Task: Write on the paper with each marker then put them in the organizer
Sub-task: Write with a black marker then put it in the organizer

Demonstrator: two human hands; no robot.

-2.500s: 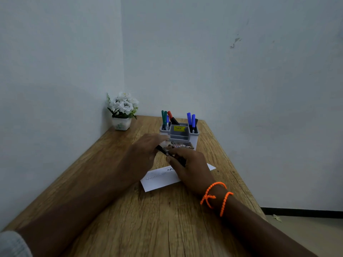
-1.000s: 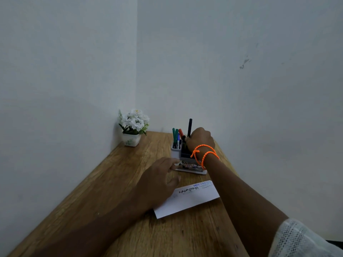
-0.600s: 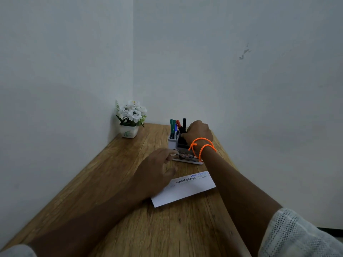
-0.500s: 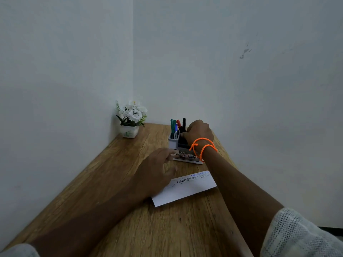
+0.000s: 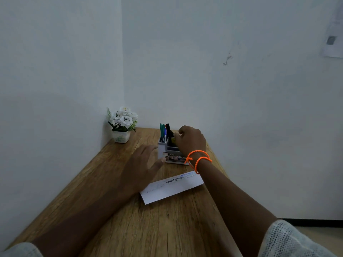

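Note:
The white and grey organizer (image 5: 162, 147) stands at the back of the wooden table (image 5: 148, 229), holding green, blue and red markers (image 5: 162, 130) upright on its left. A black marker (image 5: 168, 129) stands in it beside them. My right hand (image 5: 192, 140), with orange bracelets on its wrist, curls over the organizer's right side just right of the black marker; its fingertips are hidden. My left hand (image 5: 142, 168) hovers with fingers spread at the organizer's front left, holding nothing. The white paper strip (image 5: 172, 190) with scribbles lies in front of the organizer.
A small white pot of white flowers (image 5: 122, 125) sits in the back left corner. Walls close off the table on the left and at the back. The table's right edge drops to the floor (image 5: 315, 230).
The black marker has gone down into the organizer under my right hand. My left hand has lifted off the paper's left end and moved toward the organizer.

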